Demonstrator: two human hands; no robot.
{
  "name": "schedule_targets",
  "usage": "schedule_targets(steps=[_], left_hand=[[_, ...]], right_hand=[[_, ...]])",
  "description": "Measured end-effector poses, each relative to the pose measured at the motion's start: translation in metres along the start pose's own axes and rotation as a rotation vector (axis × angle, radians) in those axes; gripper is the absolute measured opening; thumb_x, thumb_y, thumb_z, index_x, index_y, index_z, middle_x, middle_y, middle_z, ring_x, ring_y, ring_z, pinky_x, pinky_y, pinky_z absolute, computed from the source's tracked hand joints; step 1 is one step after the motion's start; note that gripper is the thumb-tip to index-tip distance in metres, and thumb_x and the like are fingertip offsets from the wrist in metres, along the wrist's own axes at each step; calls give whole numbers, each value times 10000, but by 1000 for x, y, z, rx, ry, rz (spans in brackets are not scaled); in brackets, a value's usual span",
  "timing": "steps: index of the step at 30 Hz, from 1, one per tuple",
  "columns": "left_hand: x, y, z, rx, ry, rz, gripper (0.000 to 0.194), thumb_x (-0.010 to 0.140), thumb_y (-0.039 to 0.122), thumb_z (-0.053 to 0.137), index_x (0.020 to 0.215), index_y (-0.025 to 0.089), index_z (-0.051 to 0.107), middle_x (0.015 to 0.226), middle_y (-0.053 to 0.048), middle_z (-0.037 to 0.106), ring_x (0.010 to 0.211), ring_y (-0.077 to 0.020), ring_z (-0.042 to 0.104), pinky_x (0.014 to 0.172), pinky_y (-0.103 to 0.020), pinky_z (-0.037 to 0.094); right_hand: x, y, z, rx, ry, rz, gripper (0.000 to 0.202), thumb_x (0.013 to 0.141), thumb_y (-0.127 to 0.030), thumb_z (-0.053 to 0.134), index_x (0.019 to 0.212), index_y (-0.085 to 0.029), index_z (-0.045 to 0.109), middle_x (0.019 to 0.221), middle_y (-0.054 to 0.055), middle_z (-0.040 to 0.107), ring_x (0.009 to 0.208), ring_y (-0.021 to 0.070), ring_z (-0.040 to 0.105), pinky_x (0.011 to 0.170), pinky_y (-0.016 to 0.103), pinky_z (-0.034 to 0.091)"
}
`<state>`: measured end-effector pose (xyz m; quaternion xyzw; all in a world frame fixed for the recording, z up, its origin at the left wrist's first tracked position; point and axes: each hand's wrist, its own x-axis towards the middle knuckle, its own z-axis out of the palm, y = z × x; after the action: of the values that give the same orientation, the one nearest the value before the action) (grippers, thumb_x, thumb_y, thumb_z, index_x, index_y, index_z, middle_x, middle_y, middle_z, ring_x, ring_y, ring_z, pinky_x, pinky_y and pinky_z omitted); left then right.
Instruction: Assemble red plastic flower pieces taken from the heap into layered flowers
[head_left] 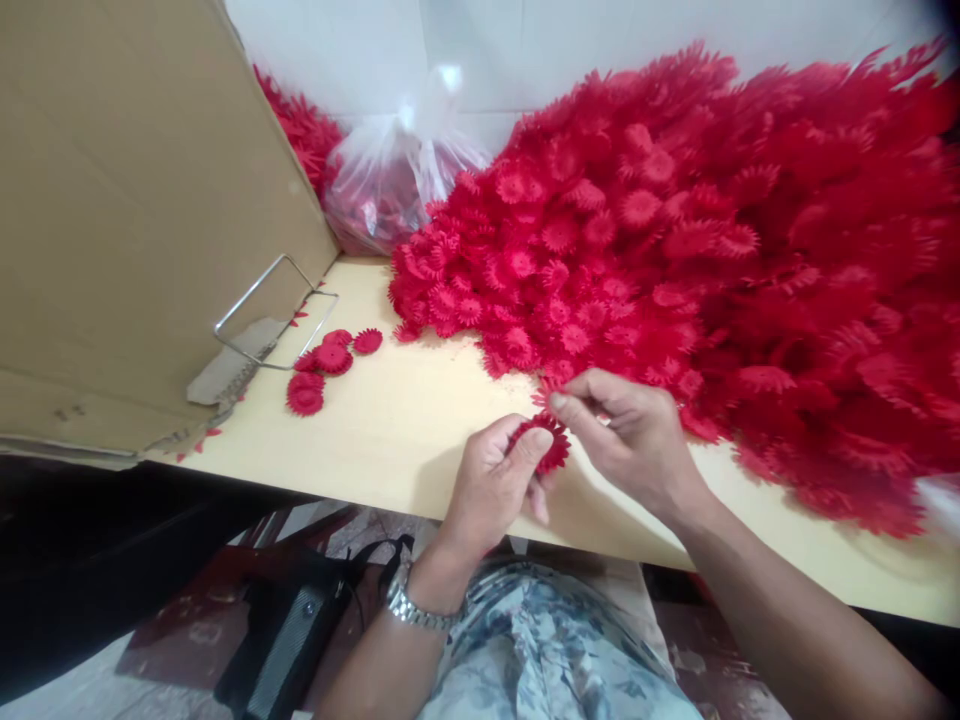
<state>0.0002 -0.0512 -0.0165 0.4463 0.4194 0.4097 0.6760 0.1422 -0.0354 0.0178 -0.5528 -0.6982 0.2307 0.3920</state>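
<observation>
My left hand (499,478) is closed around a stack of dark red flower pieces (553,446), the thumb pressed on its face. The stack's toothed rim sticks out past the fingertips. Just above it, my right hand (634,435) pinches a single brighter red flower piece (547,393) between thumb and forefinger. The two hands are close together over the front part of the table. Behind them rises a large heap of loose red flower pieces (570,260). Several small dark red stacks (330,356) lie to the left on the table.
A big cardboard box (142,220) stands at the left, with a bent wire frame (259,290) by its lower edge. Behind the heap is a tied clear plastic bag (397,180) with red contents. The pale table (405,440) ends just before my lap.
</observation>
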Motion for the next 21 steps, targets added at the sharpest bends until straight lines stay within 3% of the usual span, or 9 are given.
schedule_targets(steps=[4,6,9,13,17,21], left_hand=[[-1,4,4,185,43,10,233,850,344,502,703,167,532,556,40,556,396,-66,540,402,-170,401],[0,8,6,391,65,118,178,855,294,484,755,173,567,567,29,573,467,-83,555,478,-190,440],[4,14,8,769,56,430,165,845,163,433,869,160,595,803,-45,658,747,-141,607,710,-257,486],[10,17,8,1132,-54,536,251,786,46,368,904,138,570,849,-67,647,801,-173,601,705,-279,491],[15,16,11,1299,-3,535,216,801,78,364,844,144,565,763,-56,642,725,-167,604,635,-270,489],[16,13,14,1376,37,590,201,806,102,384,839,151,576,715,-46,639,703,-172,615,588,-267,473]], right_hand=[[28,18,-24,-358,321,-54,235,857,-250,478,667,-151,573,555,-6,487,502,83,416,481,212,324],[43,30,-38,-660,292,-157,219,861,-205,448,875,-130,654,777,78,619,698,135,535,631,258,406],[53,44,-46,-927,243,-231,290,851,-219,467,1048,-121,655,1083,170,614,958,228,563,805,371,432],[39,40,-37,-767,310,-320,280,840,-240,511,1049,-141,670,1076,142,653,957,234,612,853,376,491],[17,22,-25,-528,211,-406,230,848,-232,538,1023,-177,677,1036,113,674,910,212,646,805,333,544],[6,20,-19,-470,152,-465,207,853,-217,542,999,-157,677,1006,118,679,898,218,650,776,332,545]])
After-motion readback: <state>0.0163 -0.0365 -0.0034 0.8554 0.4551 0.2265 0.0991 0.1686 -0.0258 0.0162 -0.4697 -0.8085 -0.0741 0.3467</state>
